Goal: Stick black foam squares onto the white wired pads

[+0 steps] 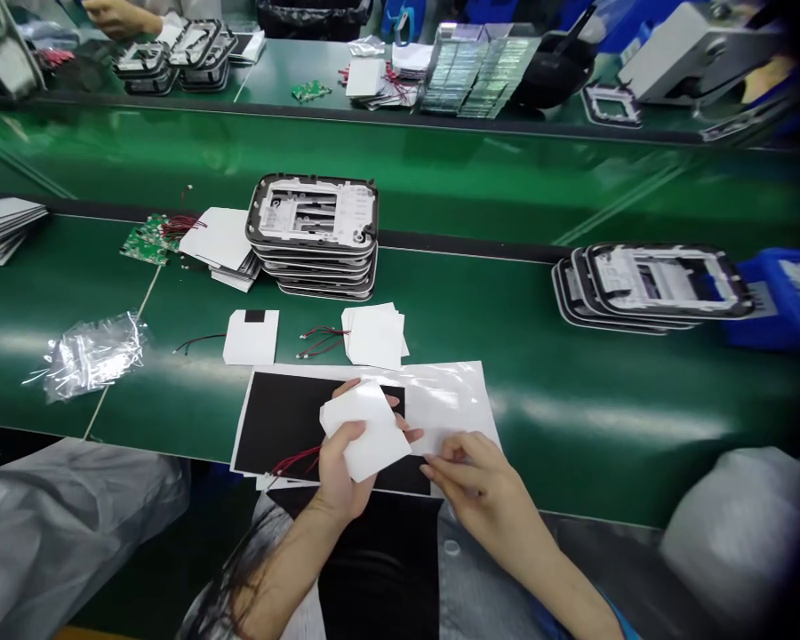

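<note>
My left hand [343, 467] is wrapped round white square panels [372, 431], thumb on top, with red wires trailing to the left. Close by on the right, my right hand [470, 471] has its thumb and fingertips pinched together at the edge of a black sheet [280, 418]; what they hold, if anything, is too small to make out. That black sheet lies on a glossy white sheet [450, 391]. Beyond them are a single white panel [250, 342] with a black patch and a small pile of white panels [373, 336] with red wires.
Stacked frames [313, 236] stand behind, beside white panels [217, 238] and green circuit boards [148, 240]. More frames [660, 280] and a blue bin [783, 302] are at right. A clear plastic bag [97, 356] lies left. Another person's hand [124, 18] shows across the bench.
</note>
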`<state>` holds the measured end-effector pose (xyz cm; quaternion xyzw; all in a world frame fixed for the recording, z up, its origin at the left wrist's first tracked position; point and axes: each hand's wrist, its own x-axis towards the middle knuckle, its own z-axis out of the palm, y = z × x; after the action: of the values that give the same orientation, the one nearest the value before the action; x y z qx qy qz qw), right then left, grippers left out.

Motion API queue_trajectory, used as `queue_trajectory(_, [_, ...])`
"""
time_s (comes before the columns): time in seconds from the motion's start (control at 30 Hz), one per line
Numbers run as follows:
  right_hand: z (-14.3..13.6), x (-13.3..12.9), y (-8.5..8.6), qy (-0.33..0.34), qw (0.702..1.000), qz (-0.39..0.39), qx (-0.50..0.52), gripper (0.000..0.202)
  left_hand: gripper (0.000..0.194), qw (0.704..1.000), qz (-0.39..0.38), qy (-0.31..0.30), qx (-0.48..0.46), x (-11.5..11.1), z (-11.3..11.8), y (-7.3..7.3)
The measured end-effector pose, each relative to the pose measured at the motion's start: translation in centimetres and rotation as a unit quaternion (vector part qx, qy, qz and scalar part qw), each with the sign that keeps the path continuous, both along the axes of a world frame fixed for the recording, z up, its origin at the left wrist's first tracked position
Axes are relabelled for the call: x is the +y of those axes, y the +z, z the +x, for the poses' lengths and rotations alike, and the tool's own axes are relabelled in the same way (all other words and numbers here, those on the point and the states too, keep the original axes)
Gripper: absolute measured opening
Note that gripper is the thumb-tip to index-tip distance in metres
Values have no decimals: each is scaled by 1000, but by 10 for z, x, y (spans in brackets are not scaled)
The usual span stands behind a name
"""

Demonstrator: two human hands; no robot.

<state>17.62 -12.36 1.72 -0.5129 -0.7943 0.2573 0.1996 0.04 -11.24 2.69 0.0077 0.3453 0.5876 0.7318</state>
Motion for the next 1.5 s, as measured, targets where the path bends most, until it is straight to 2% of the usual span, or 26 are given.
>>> queue_trajectory(0.1, [-4,5,3,-40,996,-75,1,16,57,1000,-6,12,7,0,2,0])
queue_trajectory(0.2, [-5,8,6,-50,990,-128,6,18,61,1000,-9,11,2,0,1,1])
queue_trajectory(0.47, [9,5,4,-44,978,-162,121,21,65,1000,6,6,-22,1,-2,3])
queue_trajectory(0.53, [22,7,1,-87,959,-187,195,20,65,1000,7,-1,-28,2,-4,3])
queue_trajectory(0.63, [44,10,3,-213,899,-207,322,17,64,997,23,-58,-42,3,-8,3])
queue_trajectory(0.7, [52,11,13,-266,869,-208,362,18,62,993,47,-101,-46,1,-9,5])
queue_trajectory(0.73, [52,11,21,-270,864,-207,371,18,61,990,62,-118,-45,0,-9,6])
queue_trajectory(0.9, [26,7,75,-187,880,-253,356,12,54,969,143,-189,-72,-14,-8,24])
queue_trajectory(1.0, [8,4,96,-140,891,-293,318,7,55,963,140,-223,-61,-20,-11,37])
queue_trajectory(1.07, [-1,3,103,-116,899,-291,306,10,56,963,133,-231,-26,-24,-13,42])
queue_trajectory(1.17, [-12,3,107,-106,909,-255,313,45,53,965,139,-224,19,-29,-15,42])
queue_trajectory(1.23, [-17,5,109,-106,913,-237,314,57,51,966,154,-208,21,-32,-15,39])
queue_trajectory(1.33, [-23,9,112,-119,920,-230,294,50,47,967,176,-182,20,-35,-14,37])
queue_trajectory(1.5, [-27,13,117,-139,917,-245,283,45,43,963,153,-209,69,-36,-17,43])
